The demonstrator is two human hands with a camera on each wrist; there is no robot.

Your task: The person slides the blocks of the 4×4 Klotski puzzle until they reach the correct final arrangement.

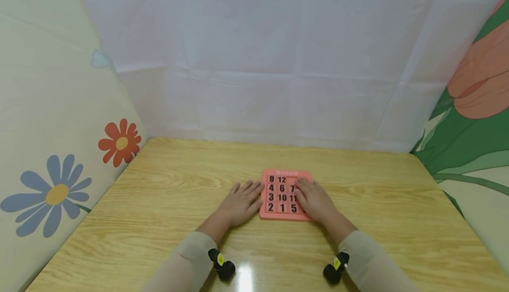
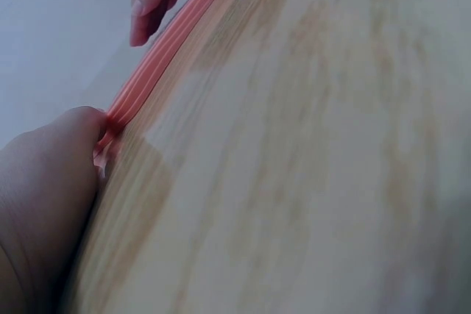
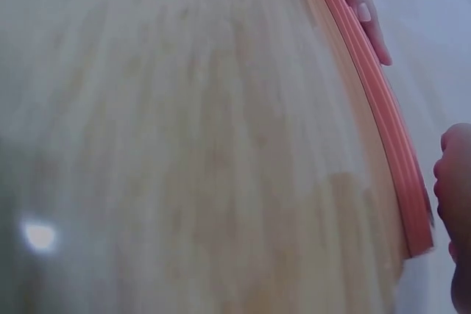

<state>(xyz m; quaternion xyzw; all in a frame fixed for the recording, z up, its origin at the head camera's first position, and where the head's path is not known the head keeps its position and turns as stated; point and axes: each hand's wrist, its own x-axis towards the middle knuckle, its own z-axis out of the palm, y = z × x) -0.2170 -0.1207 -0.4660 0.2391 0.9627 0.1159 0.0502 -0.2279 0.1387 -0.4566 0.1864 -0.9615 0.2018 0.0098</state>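
A pink sliding number puzzle (image 1: 274,216) lies flat on the wooden table, its black-numbered tiles facing up. From the top, its rows show 8 and 12, then 4, 6, 7, then 3, 10, 11, then 2, 1, 5. Right of the 12 is a bare slot. My right hand (image 1: 317,202) lies over the right side, fingertips on the upper right tiles, hiding most of that column. Flat on the table, my left hand (image 1: 240,203) touches the frame's left edge with extended fingers. Both wrist views show the puzzle's pink side (image 2: 173,43) edge-on.
The wooden table (image 1: 179,168) spreads around the puzzle. Behind it hangs a white cloth (image 1: 246,62). Flower-patterned panels (image 1: 39,106) stand at the left and right. Each wrist carries a small black camera (image 1: 222,265).
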